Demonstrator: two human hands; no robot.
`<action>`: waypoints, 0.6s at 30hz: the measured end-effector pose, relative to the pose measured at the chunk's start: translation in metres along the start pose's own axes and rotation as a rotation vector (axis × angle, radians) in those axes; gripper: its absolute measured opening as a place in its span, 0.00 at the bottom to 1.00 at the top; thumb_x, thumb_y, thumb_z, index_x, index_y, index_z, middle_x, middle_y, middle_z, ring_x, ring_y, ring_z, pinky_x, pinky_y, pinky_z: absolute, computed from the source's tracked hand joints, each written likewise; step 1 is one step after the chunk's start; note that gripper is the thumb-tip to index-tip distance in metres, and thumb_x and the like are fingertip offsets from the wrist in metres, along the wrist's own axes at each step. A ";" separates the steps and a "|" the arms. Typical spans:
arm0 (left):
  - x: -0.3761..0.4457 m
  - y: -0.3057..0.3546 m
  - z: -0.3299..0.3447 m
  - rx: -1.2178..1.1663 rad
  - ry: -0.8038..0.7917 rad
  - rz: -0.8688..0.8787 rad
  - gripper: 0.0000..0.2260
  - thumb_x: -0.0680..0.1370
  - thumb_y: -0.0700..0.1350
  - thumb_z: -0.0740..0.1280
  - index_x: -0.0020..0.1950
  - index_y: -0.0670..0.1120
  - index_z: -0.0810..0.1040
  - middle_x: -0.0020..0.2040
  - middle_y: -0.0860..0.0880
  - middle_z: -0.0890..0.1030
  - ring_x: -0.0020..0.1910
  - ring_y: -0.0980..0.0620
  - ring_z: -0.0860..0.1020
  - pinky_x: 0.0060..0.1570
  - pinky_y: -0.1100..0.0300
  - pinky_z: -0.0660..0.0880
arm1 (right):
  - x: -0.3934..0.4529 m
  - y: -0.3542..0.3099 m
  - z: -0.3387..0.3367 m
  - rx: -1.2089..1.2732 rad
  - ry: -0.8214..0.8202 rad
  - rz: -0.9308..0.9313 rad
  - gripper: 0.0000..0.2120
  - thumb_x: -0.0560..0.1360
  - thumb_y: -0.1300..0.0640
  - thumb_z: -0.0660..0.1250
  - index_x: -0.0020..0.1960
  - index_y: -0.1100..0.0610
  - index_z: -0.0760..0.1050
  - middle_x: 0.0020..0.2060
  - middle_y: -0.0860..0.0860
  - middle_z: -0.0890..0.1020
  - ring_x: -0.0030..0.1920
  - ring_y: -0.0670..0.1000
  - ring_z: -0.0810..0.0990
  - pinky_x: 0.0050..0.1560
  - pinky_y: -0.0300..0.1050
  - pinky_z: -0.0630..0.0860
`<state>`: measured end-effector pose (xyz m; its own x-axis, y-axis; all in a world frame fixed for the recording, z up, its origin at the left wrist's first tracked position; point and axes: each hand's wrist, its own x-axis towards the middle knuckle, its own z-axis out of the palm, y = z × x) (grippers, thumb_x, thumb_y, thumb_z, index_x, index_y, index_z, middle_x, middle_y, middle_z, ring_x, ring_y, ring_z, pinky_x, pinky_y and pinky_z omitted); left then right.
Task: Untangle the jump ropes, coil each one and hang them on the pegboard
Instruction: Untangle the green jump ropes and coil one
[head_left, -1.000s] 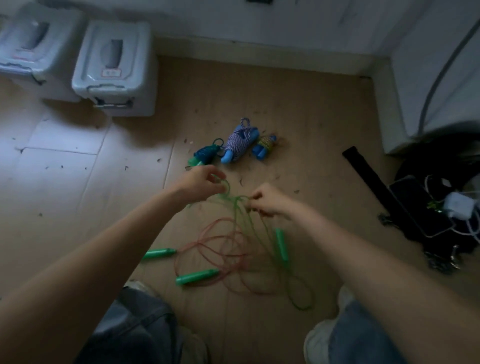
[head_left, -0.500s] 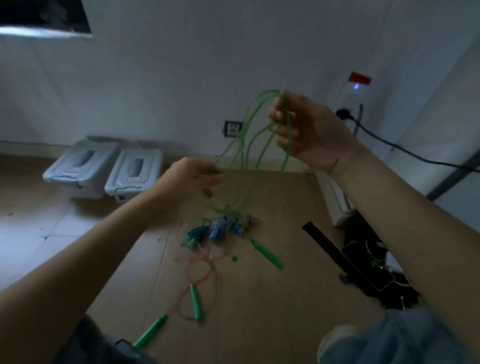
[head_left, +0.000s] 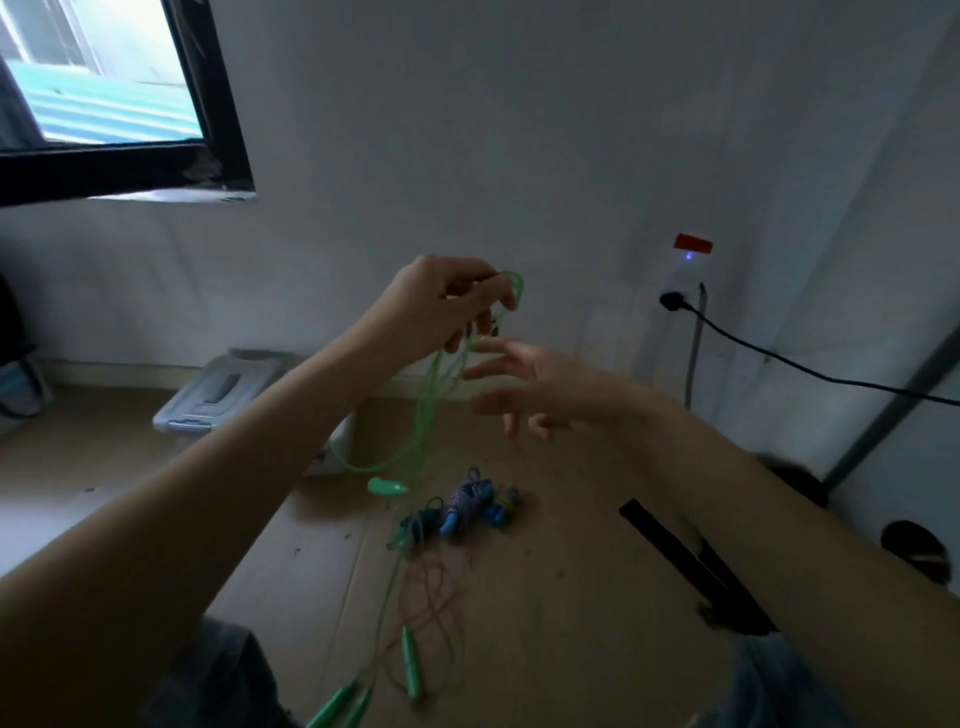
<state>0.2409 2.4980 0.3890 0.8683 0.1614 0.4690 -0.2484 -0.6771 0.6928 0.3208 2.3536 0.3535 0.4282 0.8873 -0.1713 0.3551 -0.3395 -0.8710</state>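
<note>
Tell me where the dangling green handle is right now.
In the head view, the green handle hangs mid-frame on the green rope below the left hand, above the floor, left of the blue rope bundle.

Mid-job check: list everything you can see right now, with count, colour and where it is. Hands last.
green rope: one, translucent green, hanging in loops from the raised left hand, one handle dangling.
green handles: three, green, on the floor near the bottom of the view.
reddish rope: one, thin, loose loops on the floor.
coiled ropes: about three small bundles, blue and teal, on the floor beyond the loose rope.
storage bin: one, pale grey, against the wall.
window: one, black frame, upper left.
wall socket: one, white, black plug and cable in it.
black strap: one, on the floor at right.
left hand: closed on the green rope.
right hand: open, fingers spread, beside the rope.
</note>
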 end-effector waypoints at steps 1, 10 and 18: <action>0.000 0.004 0.000 0.006 -0.025 0.011 0.09 0.78 0.47 0.62 0.42 0.51 0.80 0.26 0.57 0.77 0.18 0.61 0.69 0.21 0.72 0.64 | 0.002 -0.004 0.005 0.056 0.068 -0.030 0.29 0.70 0.52 0.71 0.67 0.54 0.65 0.48 0.51 0.81 0.26 0.46 0.76 0.21 0.36 0.69; -0.003 0.019 -0.017 -0.156 -0.011 -0.041 0.09 0.75 0.45 0.66 0.54 0.54 0.75 0.46 0.56 0.78 0.36 0.63 0.77 0.27 0.71 0.71 | -0.014 -0.033 -0.008 0.645 0.248 -0.293 0.13 0.79 0.57 0.59 0.39 0.59 0.75 0.26 0.50 0.77 0.25 0.46 0.73 0.23 0.35 0.67; -0.068 -0.032 0.064 -0.354 -0.690 -0.543 0.17 0.73 0.54 0.63 0.58 0.47 0.76 0.55 0.51 0.80 0.49 0.63 0.78 0.45 0.73 0.73 | -0.027 -0.032 -0.014 0.833 0.432 -0.367 0.14 0.80 0.57 0.56 0.38 0.58 0.72 0.27 0.50 0.75 0.31 0.47 0.75 0.37 0.41 0.74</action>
<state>0.2173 2.4624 0.2996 0.9376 -0.1469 -0.3153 0.2467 -0.3585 0.9003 0.3099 2.3358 0.3923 0.7322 0.6478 0.2101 -0.0975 0.4051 -0.9091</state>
